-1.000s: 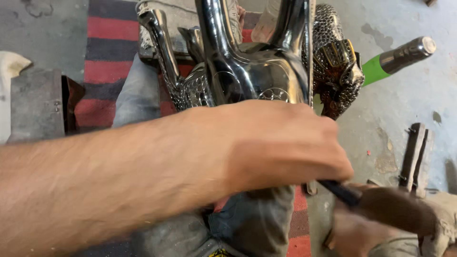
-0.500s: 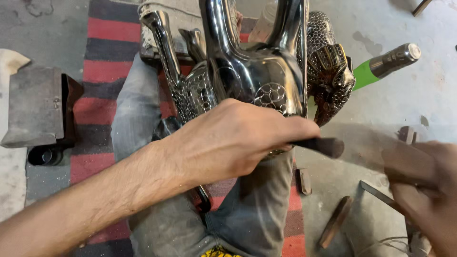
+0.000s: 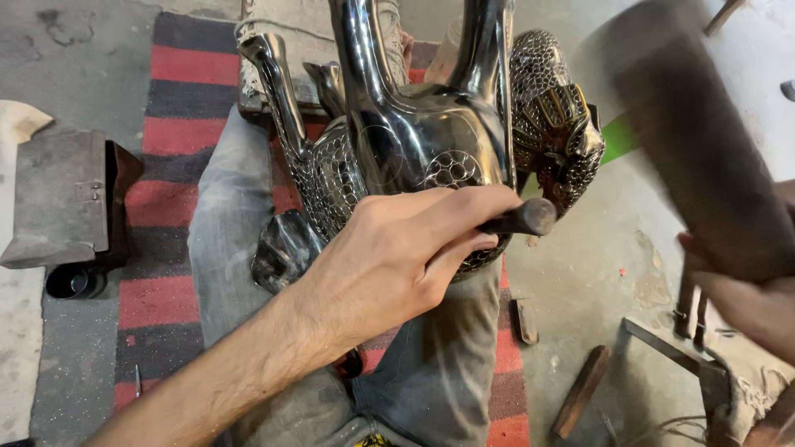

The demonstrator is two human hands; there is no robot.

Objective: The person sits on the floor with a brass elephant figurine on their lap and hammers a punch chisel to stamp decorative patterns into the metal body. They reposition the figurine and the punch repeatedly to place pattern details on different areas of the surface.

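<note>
My left hand (image 3: pixel 397 265) is closed around a dark punch tool (image 3: pixel 522 219), its blunt end projecting past my thumb, set against the patterned flank of a polished metal animal figure (image 3: pixel 422 141). The figure rests across my lap on grey trousers (image 3: pixel 224 223), above a red-and-black striped rug (image 3: pixel 157 199). My right hand (image 3: pixel 745 306) grips a blurred hammer (image 3: pixel 696 141), raised at right. A metal block (image 3: pixel 58 194) lies on the floor at left.
</note>
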